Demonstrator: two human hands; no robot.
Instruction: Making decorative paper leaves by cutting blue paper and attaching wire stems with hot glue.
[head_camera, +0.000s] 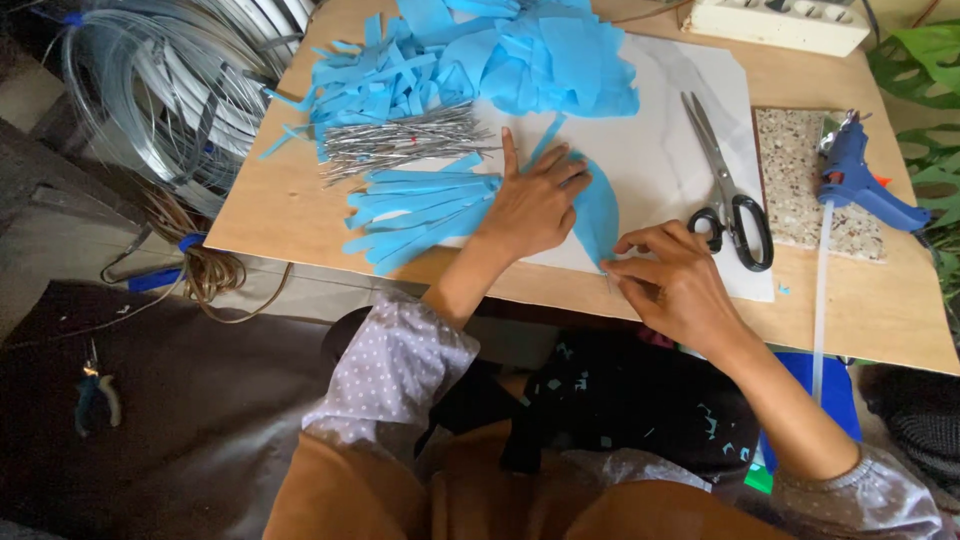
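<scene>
My left hand (533, 203) lies flat, fingers spread, on a rounded blue paper piece (598, 212) resting on a white sheet (660, 150). My right hand (668, 283) pinches the lower tip of that blue piece near the board's front edge. Black-handled scissors (730, 190) lie just right of my right hand. A fan of cut blue strips (420, 208) sits left of my left hand.
A bundle of short silver wires (405, 142) and a heap of blue paper scraps (500, 55) lie further back on the wooden board (870, 310). A blue glue gun (860, 180) rests on a speckled tile (795, 170). Wire coils (170, 80) and pliers (95, 395) are at left.
</scene>
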